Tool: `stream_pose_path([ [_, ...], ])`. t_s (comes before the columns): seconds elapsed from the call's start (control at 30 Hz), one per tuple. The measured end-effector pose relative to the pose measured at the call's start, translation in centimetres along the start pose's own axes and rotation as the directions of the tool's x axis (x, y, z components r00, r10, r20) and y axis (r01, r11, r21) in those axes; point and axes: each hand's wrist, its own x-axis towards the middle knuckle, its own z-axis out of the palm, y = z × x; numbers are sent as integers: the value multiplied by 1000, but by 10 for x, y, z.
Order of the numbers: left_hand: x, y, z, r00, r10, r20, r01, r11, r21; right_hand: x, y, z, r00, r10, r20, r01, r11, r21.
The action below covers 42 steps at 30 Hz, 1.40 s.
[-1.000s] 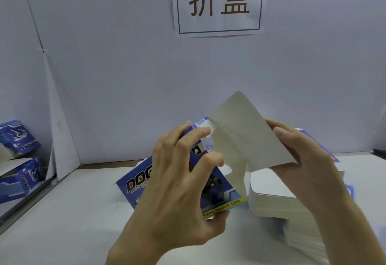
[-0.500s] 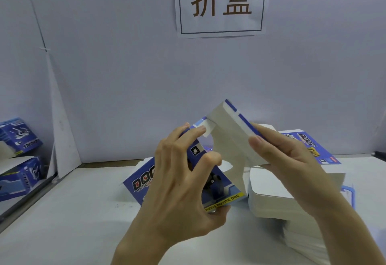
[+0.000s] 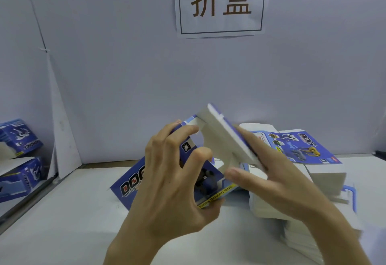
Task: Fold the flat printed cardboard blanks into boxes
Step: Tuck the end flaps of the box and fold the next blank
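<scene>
Above the table [image 3: 62, 212], both hands grip a half-folded blue box [image 3: 221, 145].

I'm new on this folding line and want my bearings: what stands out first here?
In the middle, the left hand grips a blue blank printed DOG, while the right hand folds its grey flap over. High on the back wall hangs a sign with two large brown characters. A stack of blanks sits at right, finished boxes at far left.
</scene>
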Motion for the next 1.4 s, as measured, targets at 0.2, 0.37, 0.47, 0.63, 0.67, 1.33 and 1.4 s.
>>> stream_pose_path([
  [0.2,-1,-1,1,997,-46,-58,45,999,-20,8,-2,22,997,38,-67,-18,960,278],
  [0.37,-2,3,4,997,-45,-70,42,998,-45,9,1,22,989,71,-128,-32,959,281],
  [0.47,-2,5,5,997,-41,-60,39,999,-37,8,3,22,990,82,-113,-49,961,272],
  [0.63,-2,7,4,995,-69,-75,61,993,-104,6,-4,21,996,50,-73,-34,977,212],
  [0.67,-1,8,4,993,-85,-75,77,992,-104,5,-6,20,999,46,-23,-41,982,187],
  [1.33,1,0,-10,757,-613,227,301,18,-954,4,-7,21,983,74,-166,66,708,704],
  [1.4,3,-3,-12,702,-683,202,296,22,-955,3,-10,25,981,28,-192,121,687,717],
])
